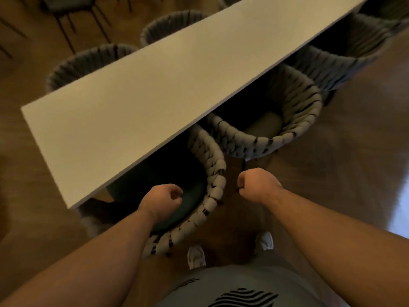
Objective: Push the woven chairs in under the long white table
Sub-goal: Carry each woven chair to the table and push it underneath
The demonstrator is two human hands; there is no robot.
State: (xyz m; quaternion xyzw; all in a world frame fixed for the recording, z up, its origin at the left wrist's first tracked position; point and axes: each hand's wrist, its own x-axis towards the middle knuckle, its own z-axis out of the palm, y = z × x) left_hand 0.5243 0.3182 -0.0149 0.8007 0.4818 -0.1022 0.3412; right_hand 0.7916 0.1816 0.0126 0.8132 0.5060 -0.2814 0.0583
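Note:
The long white table runs diagonally from lower left to upper right. The nearest woven chair, grey braided back and dark seat, stands partly under the table's near edge. A second woven chair sits to its right, also partly under the table. My left hand hovers over the nearest chair's seat with fingers curled, holding nothing. My right hand is a closed fist in the air just right of that chair's back rim, not touching it.
More woven chairs line the near side toward the upper right, and others stand along the table's far side. Dark thin-legged chairs stand at the top left. My white shoes are on the wooden floor.

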